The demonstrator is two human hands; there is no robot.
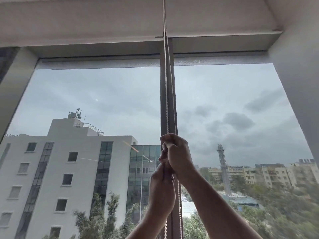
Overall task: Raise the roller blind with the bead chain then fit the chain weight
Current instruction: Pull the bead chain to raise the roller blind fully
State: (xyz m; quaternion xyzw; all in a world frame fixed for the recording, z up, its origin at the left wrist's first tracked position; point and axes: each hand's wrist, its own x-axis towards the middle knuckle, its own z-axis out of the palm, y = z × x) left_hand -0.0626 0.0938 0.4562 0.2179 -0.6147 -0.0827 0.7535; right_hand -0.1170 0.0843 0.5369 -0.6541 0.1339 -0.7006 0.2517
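White bead chain (167,104), two strands, gripped by left hand (161,188) and right hand (178,154)

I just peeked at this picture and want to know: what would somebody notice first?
Probably the two hands in the lower middle, the right hand stacked above the left hand, both closed on the white bead chain that runs up the dark window post. Next comes the roller blind, already high across the top. Behind the glass on the left stands a big white building under grey clouds.
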